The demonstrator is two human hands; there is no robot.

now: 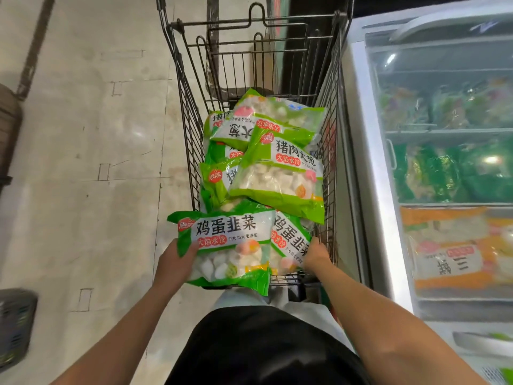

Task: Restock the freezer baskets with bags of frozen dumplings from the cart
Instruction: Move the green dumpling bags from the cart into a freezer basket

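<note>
Beside the white chest freezer (369, 151) with its sliding glass lids stood a dark wire shopping cart (188, 112), and a person leaned over its near end with both bare arms stretched forward. Their left hand (173, 261) was closed on the left edge of a green-and-white plastic bag of frozen dumplings (230, 245) printed with large black characters, thumb on the front face, the bag held flat at the near rim of the cart. Their right hand (315, 255) was down at the right edge of a second green-and-white bag (290, 243) lying tilted just beside the first, touching it; its fingers were hidden behind the bag, so I could not tell whether it had hold of it.

Farther along the cart lay a loose heap of more green dumpling bags (266, 151), overlapping one another at various angles, the topmost one showing pale dumplings through its clear window.

Under the freezer glass, blurred by frost and glare, sat green packets (449, 173) in a middle section and orange-and-white packets (455, 245) in the nearer one. On the pale tiled floor (91, 162) to the left, a dark plastic basket (15, 326) showed at the edge. The person wore a black garment (258, 348).
</note>
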